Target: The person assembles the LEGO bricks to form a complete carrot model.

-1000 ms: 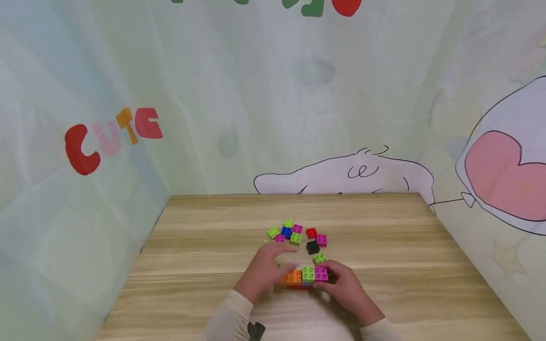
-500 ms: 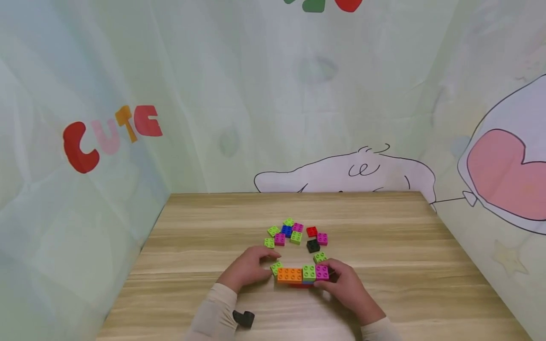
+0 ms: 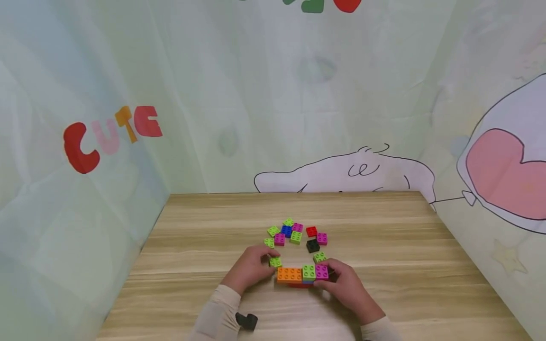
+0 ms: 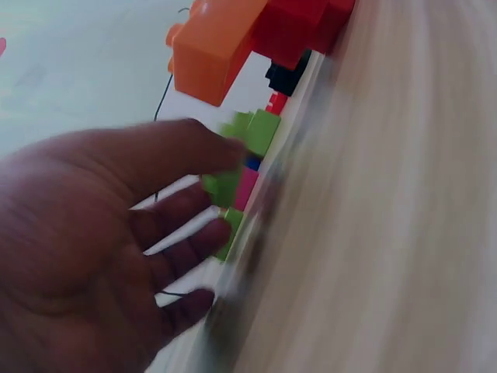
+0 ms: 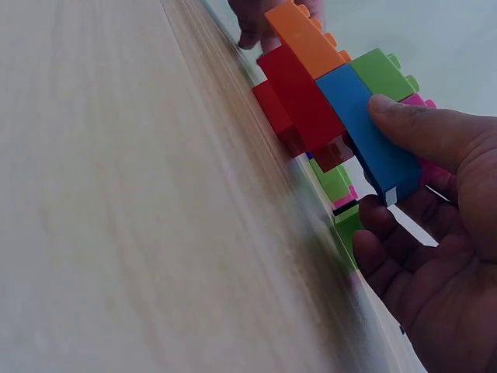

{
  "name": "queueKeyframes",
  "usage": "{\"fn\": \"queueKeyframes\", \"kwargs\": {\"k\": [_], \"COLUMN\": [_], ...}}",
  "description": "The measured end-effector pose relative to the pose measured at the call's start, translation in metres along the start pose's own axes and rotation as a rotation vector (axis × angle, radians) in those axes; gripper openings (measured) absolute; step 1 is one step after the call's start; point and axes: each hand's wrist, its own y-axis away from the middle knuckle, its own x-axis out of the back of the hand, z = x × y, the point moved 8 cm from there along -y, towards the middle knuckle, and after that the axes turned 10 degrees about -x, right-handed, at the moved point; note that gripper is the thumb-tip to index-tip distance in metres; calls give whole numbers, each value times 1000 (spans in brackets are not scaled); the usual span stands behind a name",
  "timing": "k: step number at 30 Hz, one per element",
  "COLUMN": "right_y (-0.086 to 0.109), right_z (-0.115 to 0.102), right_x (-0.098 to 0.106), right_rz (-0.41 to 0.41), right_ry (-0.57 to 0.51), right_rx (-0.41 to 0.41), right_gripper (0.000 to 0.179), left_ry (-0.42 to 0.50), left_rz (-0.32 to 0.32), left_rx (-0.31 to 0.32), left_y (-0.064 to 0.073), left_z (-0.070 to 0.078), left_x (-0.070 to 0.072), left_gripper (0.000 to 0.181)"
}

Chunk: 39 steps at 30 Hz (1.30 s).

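Between the thumb and fingers of my left hand is a lime green brick, pinched near the table; it looks blurred in the left wrist view. My right hand grips the right end of a built block of toy bricks, thumb on its blue brick. On top of this block run a long orange brick, a green brick and a magenta brick. Red bricks form its lower layers, stepped inward. The block's left end lies just right of my left fingertips.
Behind the hands, loose bricks lie on the wooden table: several green ones, magenta ones, a blue brick, a red brick and a black brick. Another green brick is close to my right fingers. Printed cloth walls surround the table.
My left hand has drawn back left from the block's orange end and taken hold of the green brick, shifting it slightly away. My right hand stays on the block.
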Motion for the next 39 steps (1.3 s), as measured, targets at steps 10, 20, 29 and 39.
{"fn": "queueKeyframes", "kwargs": {"k": [10,20,29,39], "right_y": [0,0,0,0], "right_z": [0,1,2,-1], "right_x": [0,1,-4,-1], "right_rz": [0,-4,-26,-25], "right_ry": [3,-4,3,6], "right_rx": [-3,4,31,31], "right_gripper": [42,43,42,40], "left_ry": [9,-31,-159,-45], "left_rz": [9,93,87,73], "left_rx": [-53,-1,87,44], "left_y": [-2,-21,-47,-34], "left_z": [5,3,-11,19], "left_x": [1,9,14,20], "left_gripper": [33,33,40,35]}}
